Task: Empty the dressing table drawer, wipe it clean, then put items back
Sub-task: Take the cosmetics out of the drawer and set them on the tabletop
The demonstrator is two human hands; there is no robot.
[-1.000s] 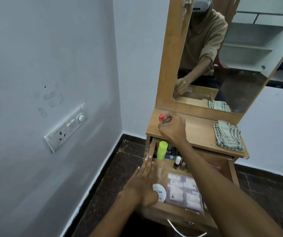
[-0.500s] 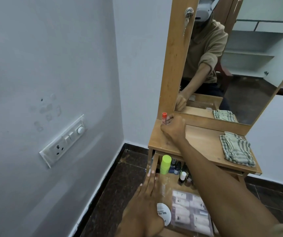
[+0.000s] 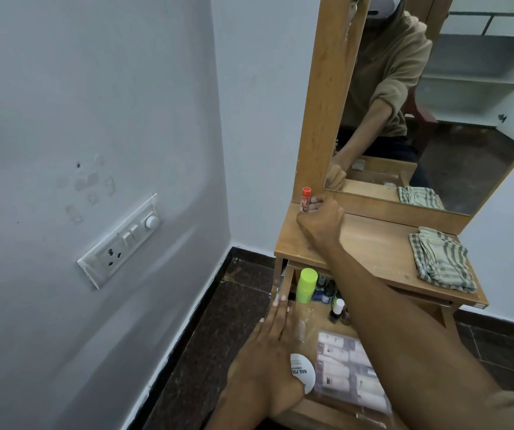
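Observation:
The wooden dressing table (image 3: 370, 246) has its drawer (image 3: 283, 290) pulled out. My right hand (image 3: 320, 220) holds a small red-capped tube (image 3: 306, 198) upright at the tabletop's back left corner, against the mirror frame. My left hand (image 3: 268, 346) lies flat with fingers spread on the drawer's left edge. Inside the drawer stand a lime-green bottle (image 3: 307, 285), several small nail polish bottles (image 3: 331, 293), a round white container (image 3: 305, 372) and a clear packet of sachets (image 3: 348, 373).
A folded checked cloth (image 3: 441, 262) lies on the tabletop's right side. The mirror (image 3: 435, 103) shows the person's reflection. A switchboard (image 3: 122, 240) is on the left wall. Dark tiled floor (image 3: 199, 346) lies between wall and table.
My right hand has carried the red-capped tube back toward the mirror frame corner. The view has tilted up. My left hand stays on the drawer edge.

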